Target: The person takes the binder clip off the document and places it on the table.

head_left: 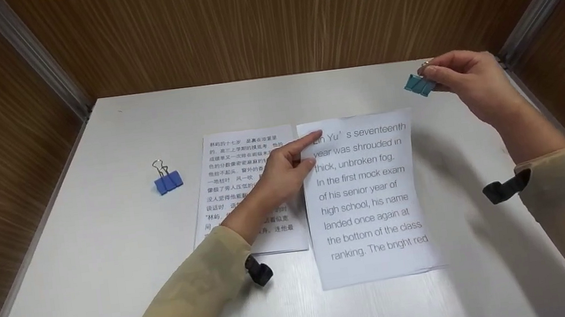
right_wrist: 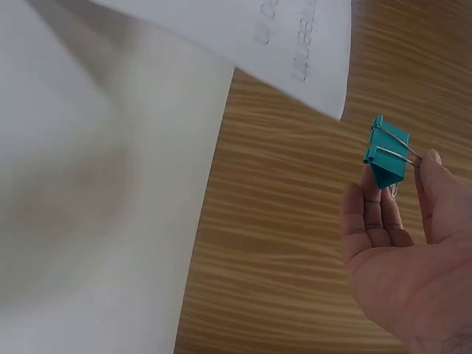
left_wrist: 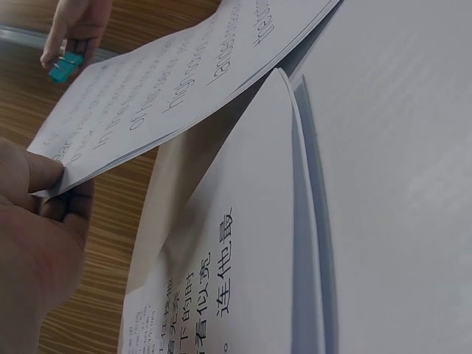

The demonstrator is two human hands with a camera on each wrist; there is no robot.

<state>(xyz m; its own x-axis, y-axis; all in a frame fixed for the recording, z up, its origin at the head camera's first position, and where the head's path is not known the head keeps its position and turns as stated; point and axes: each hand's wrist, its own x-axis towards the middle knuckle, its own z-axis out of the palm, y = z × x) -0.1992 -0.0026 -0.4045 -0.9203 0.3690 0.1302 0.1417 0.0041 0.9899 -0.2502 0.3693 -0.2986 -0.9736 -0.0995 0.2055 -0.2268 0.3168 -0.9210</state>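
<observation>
My left hand (head_left: 283, 175) pinches a small stack of English-printed sheets (head_left: 374, 266) at its upper left edge. In the left wrist view the thumb lies on top of the stack (left_wrist: 199, 70) with fingers beneath, and the paper is tilted up off the table. To the right of the sheets, my right hand (head_left: 475, 78) holds a teal binder clip (head_left: 418, 86) by its wire handles, near the table's back right corner. The right wrist view shows the clip (right_wrist: 391, 151) between thumb and fingers, apart from the paper's corner.
Beside the lifted stack lies a second pile of sheets with Chinese text (head_left: 238, 148), partly covered by my left forearm. A blue binder clip (head_left: 169, 183) rests further left on the white table (head_left: 84, 258). Wood-grained panels (head_left: 287, 18) close off the back and sides.
</observation>
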